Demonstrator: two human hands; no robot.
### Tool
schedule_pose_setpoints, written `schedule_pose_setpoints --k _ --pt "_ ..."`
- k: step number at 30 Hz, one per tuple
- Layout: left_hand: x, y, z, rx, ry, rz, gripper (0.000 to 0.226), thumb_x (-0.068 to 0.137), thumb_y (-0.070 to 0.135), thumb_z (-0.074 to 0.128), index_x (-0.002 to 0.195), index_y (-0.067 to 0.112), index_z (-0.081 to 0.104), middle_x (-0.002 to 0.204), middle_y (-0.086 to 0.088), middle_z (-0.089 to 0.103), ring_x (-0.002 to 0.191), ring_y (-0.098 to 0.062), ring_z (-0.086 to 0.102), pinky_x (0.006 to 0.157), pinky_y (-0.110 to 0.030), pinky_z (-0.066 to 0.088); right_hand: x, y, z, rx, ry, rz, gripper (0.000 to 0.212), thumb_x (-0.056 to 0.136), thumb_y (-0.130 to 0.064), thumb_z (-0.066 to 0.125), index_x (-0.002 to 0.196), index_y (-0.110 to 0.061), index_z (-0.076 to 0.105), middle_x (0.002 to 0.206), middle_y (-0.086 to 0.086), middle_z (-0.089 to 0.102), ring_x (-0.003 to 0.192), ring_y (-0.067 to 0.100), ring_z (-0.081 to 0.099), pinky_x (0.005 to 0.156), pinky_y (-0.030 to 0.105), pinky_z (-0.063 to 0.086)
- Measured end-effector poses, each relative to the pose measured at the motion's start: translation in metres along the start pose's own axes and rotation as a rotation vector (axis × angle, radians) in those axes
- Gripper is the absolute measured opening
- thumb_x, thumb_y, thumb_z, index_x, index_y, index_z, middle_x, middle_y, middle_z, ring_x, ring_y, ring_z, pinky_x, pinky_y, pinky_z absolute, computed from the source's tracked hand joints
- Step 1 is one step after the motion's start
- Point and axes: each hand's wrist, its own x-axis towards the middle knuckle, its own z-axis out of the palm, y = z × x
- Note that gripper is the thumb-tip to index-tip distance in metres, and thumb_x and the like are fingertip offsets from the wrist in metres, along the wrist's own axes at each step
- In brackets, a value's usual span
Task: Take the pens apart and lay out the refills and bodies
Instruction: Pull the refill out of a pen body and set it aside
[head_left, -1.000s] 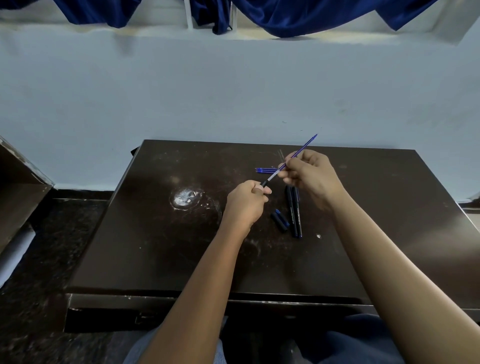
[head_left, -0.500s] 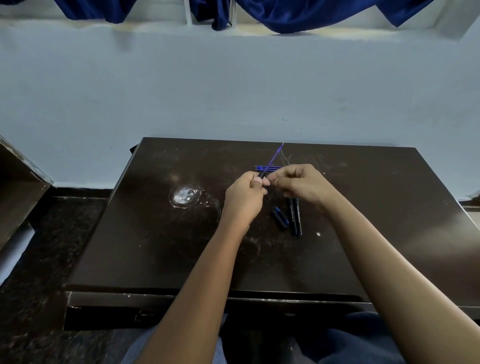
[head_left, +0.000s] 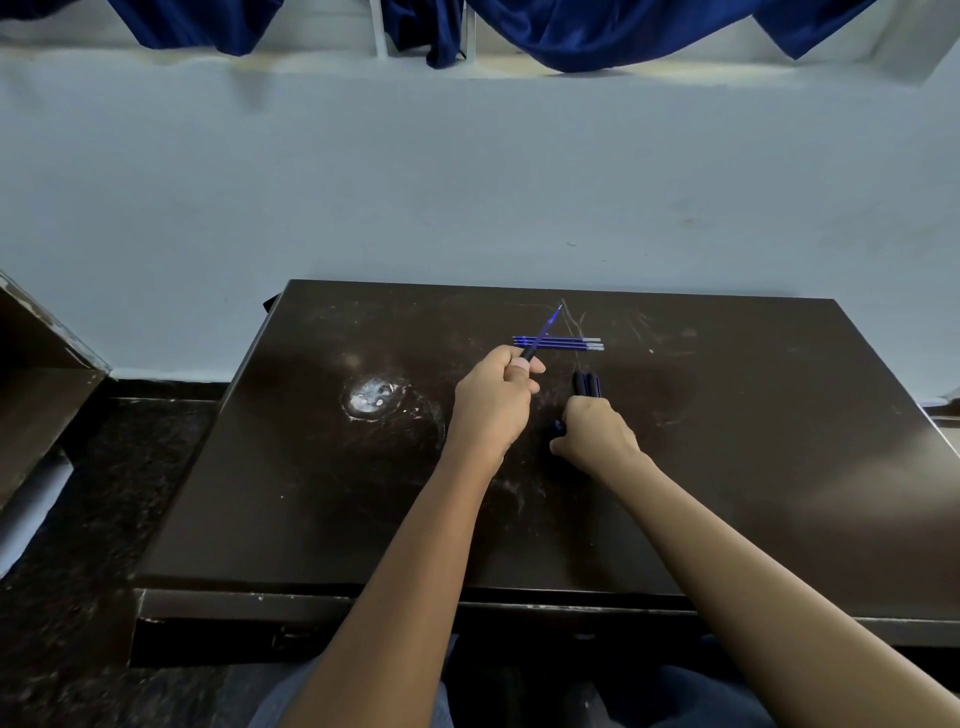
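Note:
My left hand (head_left: 493, 397) grips a black pen body, and its blue refill (head_left: 545, 328) sticks out up and to the right. Three blue refills (head_left: 569, 343) lie side by side on the dark table (head_left: 753, 415) just beyond that hand. Black pen bodies (head_left: 587, 383) lie to the right of my left hand, their near ends hidden under my right hand (head_left: 597, 436). My right hand rests low on the table with its fingers curled down. A small dark blue pen piece (head_left: 558, 428) shows at its thumb. Whether the fingers hold it is hidden.
A shiny worn patch (head_left: 371, 397) marks the table left of my hands. A pale wall rises behind the table, with blue curtains (head_left: 623, 31) above it. A brown furniture edge (head_left: 47, 364) stands at the far left, above a dark speckled floor.
My right hand let go of the pen and dropped down to the right, onto the pen pieces on the table. The left hand keeps the pen, its refill still pointing up.

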Motion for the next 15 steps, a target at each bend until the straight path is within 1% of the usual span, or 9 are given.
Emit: schedule_pose_setpoints --k 6,10,12,15 --pt "-0.0031 0.0047 0.0003 0.034 -0.016 -0.015 0.029 0.102 0.019 0.035 0.11 0.015 0.062 0.096 0.005 0.06 0.069 -0.003 0.05 0.055 -0.011 0.036 0.002 -0.0002 -0.0005 0.087 -0.026 0.066 0.032 0.083 -0.021 0.069 0.111 -0.007 0.058 0.108 0.011 0.063 0.1 0.029 0.063 0.086 0.043 0.055" --pt "-0.0037 0.0059 0.0002 0.053 -0.015 -0.022 0.03 0.102 0.019 0.036 0.114 0.014 0.062 0.097 0.006 0.061 0.069 -0.002 0.051 0.053 -0.01 0.035 0.0031 0.0003 0.0013 0.118 -0.049 0.07 0.03 0.085 -0.024 0.067 0.107 -0.006 0.06 0.104 0.011 0.064 0.097 0.03 0.064 0.086 0.044 0.055" --pt "-0.0039 0.0065 0.0 0.064 -0.015 -0.032 0.03 0.102 0.018 0.036 0.116 0.014 0.062 0.098 0.007 0.061 0.07 -0.001 0.051 0.052 -0.01 0.034 0.0029 0.0004 0.0016 0.118 -0.028 0.065 0.03 0.085 -0.025 0.066 0.109 -0.006 0.061 0.106 0.012 0.064 0.099 0.031 0.063 0.086 0.045 0.055" --pt "-0.0036 0.0063 -0.0011 0.093 -0.015 -0.041 0.03 0.101 0.019 0.037 0.112 0.017 0.064 0.098 0.005 0.062 0.069 -0.002 0.051 0.051 -0.01 0.034 0.0035 0.0002 -0.001 0.133 0.017 0.057 0.03 0.087 -0.027 0.061 0.109 -0.006 0.063 0.11 0.013 0.064 0.101 0.034 0.063 0.086 0.046 0.054"
